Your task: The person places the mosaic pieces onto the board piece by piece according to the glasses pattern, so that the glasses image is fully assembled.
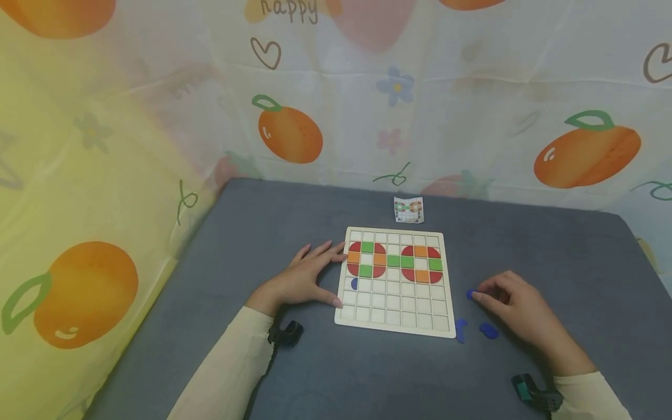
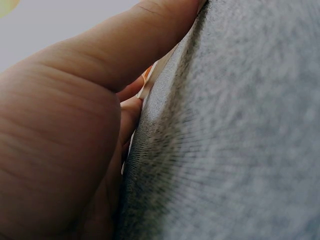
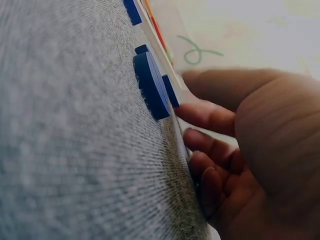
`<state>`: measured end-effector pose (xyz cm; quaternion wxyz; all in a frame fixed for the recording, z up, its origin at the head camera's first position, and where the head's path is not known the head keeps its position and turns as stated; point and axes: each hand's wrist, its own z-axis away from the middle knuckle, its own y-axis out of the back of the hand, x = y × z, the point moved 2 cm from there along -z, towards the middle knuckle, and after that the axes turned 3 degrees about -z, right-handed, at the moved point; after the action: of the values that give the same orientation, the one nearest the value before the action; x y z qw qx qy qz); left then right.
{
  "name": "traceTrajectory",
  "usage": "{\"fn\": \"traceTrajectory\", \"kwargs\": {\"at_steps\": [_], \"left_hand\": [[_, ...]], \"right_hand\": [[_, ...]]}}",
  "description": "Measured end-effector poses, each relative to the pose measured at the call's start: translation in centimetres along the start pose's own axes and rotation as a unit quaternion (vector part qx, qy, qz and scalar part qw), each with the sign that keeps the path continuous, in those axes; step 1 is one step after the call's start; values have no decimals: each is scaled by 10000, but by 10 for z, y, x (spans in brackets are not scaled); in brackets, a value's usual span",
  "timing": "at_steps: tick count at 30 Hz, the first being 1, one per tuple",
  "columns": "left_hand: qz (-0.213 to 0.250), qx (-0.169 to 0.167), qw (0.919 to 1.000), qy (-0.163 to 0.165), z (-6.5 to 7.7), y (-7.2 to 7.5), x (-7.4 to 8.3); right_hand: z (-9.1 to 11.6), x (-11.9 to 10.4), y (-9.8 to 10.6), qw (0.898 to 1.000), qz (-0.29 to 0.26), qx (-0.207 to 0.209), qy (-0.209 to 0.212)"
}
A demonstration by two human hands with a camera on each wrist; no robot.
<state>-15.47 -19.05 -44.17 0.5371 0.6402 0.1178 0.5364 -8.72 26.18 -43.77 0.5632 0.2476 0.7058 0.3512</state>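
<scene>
A square cream grid board (image 1: 392,318) lies on the table, with red quarter-round, orange and green square tiles forming two rings joined by green squares. One blue quarter-round tile (image 1: 354,284) sits in a cell below the left ring. My left hand (image 1: 299,280) is spread along the board's left edge, thumb and fingertips touching it. To the board's right, my right hand (image 1: 522,303) pinches a blue tile (image 1: 470,294) between thumb and forefinger; its other fingers curl in. Loose blue tiles (image 1: 489,331) lie just below that hand, and others (image 1: 460,330) beside the board's lower right corner.
A small printed pattern card (image 1: 408,210) lies behind the board. The grey table (image 1: 294,210) meets a fruit-print curtain (image 1: 336,128) at the back and left. Black wrist straps with cameras (image 1: 538,394) are on both wrists.
</scene>
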Motion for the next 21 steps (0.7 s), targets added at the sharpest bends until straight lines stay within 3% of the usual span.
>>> {"fn": "traceTrajectory", "kwargs": {"at_steps": [5,12,21], "left_hand": [[11,13,10000,-17,0,-1,-1],[12,2,10000,-19,1,0,-1],[36,4,10000,-21,1,1,1]], "right_hand": [[1,-1,-1,9997,36,-80,208],[1,-2,-4,9998,-19,-156,98],[0,-4,-4,9993,170,245,226]]}}
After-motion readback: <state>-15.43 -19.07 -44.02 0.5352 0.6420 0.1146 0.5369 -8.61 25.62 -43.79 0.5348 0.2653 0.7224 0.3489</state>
